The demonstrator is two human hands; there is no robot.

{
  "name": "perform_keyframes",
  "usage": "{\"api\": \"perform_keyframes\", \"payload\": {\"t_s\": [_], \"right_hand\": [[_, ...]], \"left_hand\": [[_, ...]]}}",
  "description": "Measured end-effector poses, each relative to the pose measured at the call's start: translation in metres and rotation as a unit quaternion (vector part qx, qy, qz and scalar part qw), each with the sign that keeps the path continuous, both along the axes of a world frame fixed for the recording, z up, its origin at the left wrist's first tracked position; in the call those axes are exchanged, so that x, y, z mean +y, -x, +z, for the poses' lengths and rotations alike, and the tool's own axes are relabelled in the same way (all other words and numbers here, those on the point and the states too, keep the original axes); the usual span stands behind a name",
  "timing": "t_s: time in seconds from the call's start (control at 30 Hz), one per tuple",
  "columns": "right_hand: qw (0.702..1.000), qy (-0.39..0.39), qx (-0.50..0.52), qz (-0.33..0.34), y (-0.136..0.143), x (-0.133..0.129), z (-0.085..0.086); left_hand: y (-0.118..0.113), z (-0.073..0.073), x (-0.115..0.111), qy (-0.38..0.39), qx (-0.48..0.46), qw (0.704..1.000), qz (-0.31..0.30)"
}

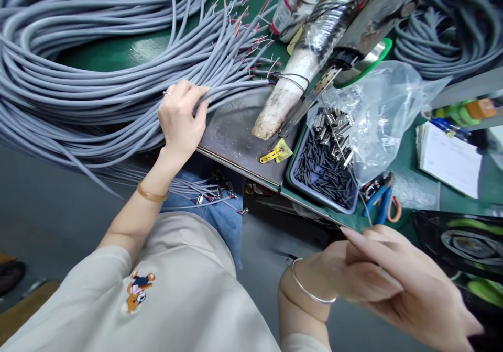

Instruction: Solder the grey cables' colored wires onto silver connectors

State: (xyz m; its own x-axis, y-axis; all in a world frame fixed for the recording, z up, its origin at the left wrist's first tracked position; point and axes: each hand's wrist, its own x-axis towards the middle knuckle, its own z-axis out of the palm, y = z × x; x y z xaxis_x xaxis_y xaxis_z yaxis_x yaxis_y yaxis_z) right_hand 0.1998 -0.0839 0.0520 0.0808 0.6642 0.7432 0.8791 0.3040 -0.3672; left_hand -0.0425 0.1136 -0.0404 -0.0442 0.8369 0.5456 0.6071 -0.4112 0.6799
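My left hand (183, 113) is closed around a grey cable (239, 86) at the front of a large bundle of grey cables (98, 87). The cable's far end reaches toward a white-wrapped tube (288, 87). Many cable ends in the bundle show stripped coloured wires (241, 24). Close to the camera at the lower right, my right hand (396, 284) is blurred, its fingers bent together. A thin wire (359, 195) runs from above the bin down to its upper edge; what the fingers hold is hidden.
A bin (356, 205) holds black sleeves and metal connectors under a clear plastic bag (387, 111). Nearby are blue-handled pliers (379, 202), a green-rimmed spool (371, 61), a yellow clip (271, 155) and a notepad (451, 158). Cables with connectors (200, 200) lie across my lap.
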Motion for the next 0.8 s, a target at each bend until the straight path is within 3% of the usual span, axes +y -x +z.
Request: {"api": "perform_keyframes", "payload": {"t_s": [0.1, 0.3, 0.4, 0.43, 0.5, 0.53, 0.6, 0.63, 0.67, 0.73, 0.8], "right_hand": [[0.99, -0.14, 0.003, 0.009, -0.006, 0.006, -0.016], [0.976, -0.211, -0.005, 0.054, -0.036, 0.008, -0.03], [0.972, -0.229, 0.0, 0.045, -0.035, 0.018, -0.035], [0.971, -0.236, 0.008, 0.047, -0.031, 0.022, -0.035], [0.966, -0.247, 0.045, 0.053, -0.019, 0.03, -0.031], [0.964, -0.251, 0.071, 0.052, -0.012, 0.033, -0.028], [0.96, -0.254, 0.108, 0.048, 0.001, 0.037, -0.022], [0.961, -0.246, 0.12, 0.043, 0.006, 0.038, -0.02], [0.965, -0.226, 0.122, 0.044, 0.009, 0.038, -0.019], [0.976, -0.181, 0.104, 0.054, 0.011, 0.036, -0.021], [0.983, -0.156, 0.077, 0.058, 0.01, 0.032, -0.027]], "left_hand": [[-0.002, -0.001, -0.008, -0.03, -0.076, 0.996, 0.028], [0.025, 0.015, -0.036, -0.022, -0.186, 0.981, 0.054], [0.042, 0.037, -0.053, -0.002, -0.276, 0.961, -0.029], [0.044, 0.047, -0.058, 0.063, -0.279, 0.951, -0.12], [0.039, 0.064, -0.066, 0.225, -0.237, 0.877, -0.351], [0.032, 0.071, -0.069, 0.299, -0.187, 0.808, -0.472], [0.012, 0.078, -0.07, 0.372, -0.144, 0.697, -0.595], [0.0, 0.078, -0.071, 0.392, -0.153, 0.669, -0.613], [-0.013, 0.074, -0.071, 0.413, -0.179, 0.663, -0.598], [-0.035, 0.063, -0.072, 0.45, -0.272, 0.677, -0.515], [-0.05, 0.051, -0.077, 0.477, -0.374, 0.662, -0.44]]}}
